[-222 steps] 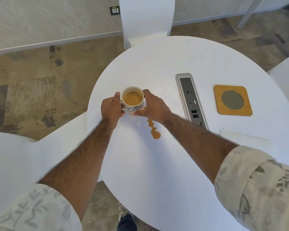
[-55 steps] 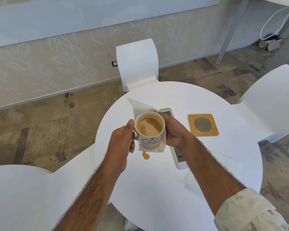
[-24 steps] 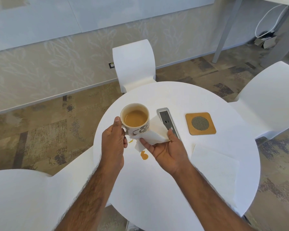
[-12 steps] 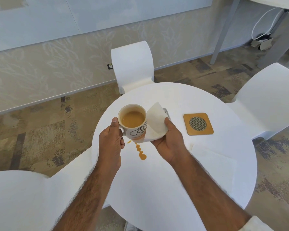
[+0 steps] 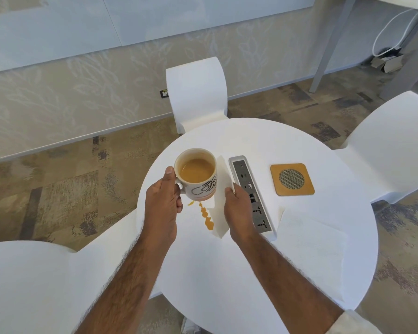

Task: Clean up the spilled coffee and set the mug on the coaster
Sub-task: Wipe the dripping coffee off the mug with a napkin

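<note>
My left hand (image 5: pixel 161 208) grips the handle of a white mug (image 5: pixel 196 175) full of coffee and holds it up above the round white table (image 5: pixel 227 273). Under and in front of the mug, a trail of spilled coffee (image 5: pixel 206 216) lies on the tabletop. My right hand (image 5: pixel 238 209) holds a white paper napkin (image 5: pixel 219 213) that hangs just right of the spill, its lower corner close to the largest puddle. The orange coaster (image 5: pixel 292 179) with a round mesh centre lies further right, beyond the power strip.
A grey socket strip (image 5: pixel 250 194) is set into the table between my right hand and the coaster. Another white napkin (image 5: pixel 311 242) lies flat at the right. White chairs stand at the far side (image 5: pixel 196 92), the right (image 5: pixel 391 145) and the near left (image 5: pixel 29 285).
My right hand has taken the napkin away from the mug's side and lowered it beside the spill. The mug stays raised in my left hand.
</note>
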